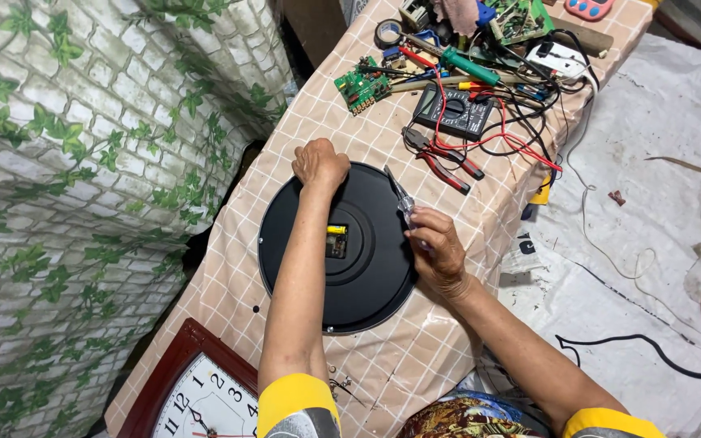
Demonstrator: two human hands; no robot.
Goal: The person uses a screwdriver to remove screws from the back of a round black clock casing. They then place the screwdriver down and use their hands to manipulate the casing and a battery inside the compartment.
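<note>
The clock back [371, 268] is showing plain black, with a yellow battery [336, 230] glowing at its middle. The tablecloth [415, 357] is wearing a peach check with white lines. The wall [66, 162] is displaying pale brick print with green ivy. The second clock [196, 389] is showing a dark red frame and white face. Red-handled pliers [448, 166] are lying beside red and black wires [513, 138], and a green circuit board [361, 88] is sitting above. The sleeves [294, 397] are showing yellow.
</note>
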